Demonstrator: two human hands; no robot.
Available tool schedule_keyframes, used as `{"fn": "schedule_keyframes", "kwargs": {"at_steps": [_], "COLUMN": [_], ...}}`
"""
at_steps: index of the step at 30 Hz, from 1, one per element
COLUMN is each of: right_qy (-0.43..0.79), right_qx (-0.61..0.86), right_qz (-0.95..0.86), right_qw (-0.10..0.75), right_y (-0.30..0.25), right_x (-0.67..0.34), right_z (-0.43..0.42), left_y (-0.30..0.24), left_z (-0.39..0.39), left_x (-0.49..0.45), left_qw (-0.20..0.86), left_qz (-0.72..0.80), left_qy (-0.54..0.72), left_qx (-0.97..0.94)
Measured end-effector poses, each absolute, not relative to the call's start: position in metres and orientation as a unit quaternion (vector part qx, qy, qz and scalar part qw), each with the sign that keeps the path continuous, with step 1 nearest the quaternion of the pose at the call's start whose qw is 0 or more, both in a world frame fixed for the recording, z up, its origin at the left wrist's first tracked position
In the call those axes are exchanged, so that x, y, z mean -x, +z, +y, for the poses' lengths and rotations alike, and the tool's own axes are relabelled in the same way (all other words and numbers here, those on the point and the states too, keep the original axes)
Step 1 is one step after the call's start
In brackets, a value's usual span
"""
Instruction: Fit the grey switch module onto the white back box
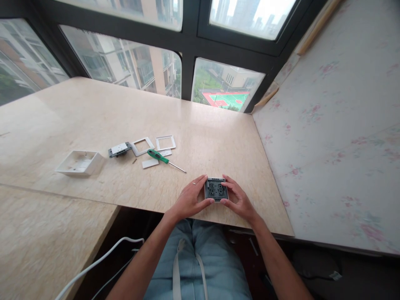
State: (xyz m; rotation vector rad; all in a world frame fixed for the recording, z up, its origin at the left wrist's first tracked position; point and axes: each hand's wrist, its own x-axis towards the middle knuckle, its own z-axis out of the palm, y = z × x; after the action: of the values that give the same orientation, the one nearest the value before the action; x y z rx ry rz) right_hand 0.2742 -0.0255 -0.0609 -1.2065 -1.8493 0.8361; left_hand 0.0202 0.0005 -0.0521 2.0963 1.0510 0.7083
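Between my two hands is a square wall switch (216,190), with a dark inner mechanism facing up and a light edge around it. My left hand (193,196) grips its left side, fingers at the back corner and thumb at the near edge. On the right side my right hand (239,198) holds it the same way, with a fingertip over the top right of the mechanism. Up and left of my hands lies a green-handled screwdriver (159,156), its shaft pointing toward them. Whether the switch rests on the counter or is slightly raised, I cannot tell.
Left of the screwdriver are white frames (143,146), white cover plates (150,164), a second switch module (120,148) and a white mounting box (79,162). The counter (212,133) meets windows behind and a papered wall (331,141) at right. A white cable (93,263) hangs below left.
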Motion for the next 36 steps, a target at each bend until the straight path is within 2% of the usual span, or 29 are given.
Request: {"fn": "schedule_keyframes", "kwargs": {"at_steps": [23,31,36], "right_qy": [0.317,0.383,0.374], "right_qx": [0.482,0.477,0.481], "right_qz": [-0.724,-0.703,-0.704], "right_qw": [0.377,0.362,0.364], "right_y": [-0.0598,-0.0668,-0.0664], "right_x": [-0.2732,-0.2775,-0.276], "right_z": [-0.0258,-0.0244,-0.0248], "left_y": [-0.0497,-0.0473,-0.0476], "left_z": [0.0001,-0.0026,-0.0035], "left_x": [-0.0208,-0.0225,-0.0237], "left_qw": [0.338,0.339,0.335], "left_qz": [0.399,0.411,0.414], "left_qy": [0.289,0.279,0.284], "left_qx": [-0.802,-0.799,-0.798]}}
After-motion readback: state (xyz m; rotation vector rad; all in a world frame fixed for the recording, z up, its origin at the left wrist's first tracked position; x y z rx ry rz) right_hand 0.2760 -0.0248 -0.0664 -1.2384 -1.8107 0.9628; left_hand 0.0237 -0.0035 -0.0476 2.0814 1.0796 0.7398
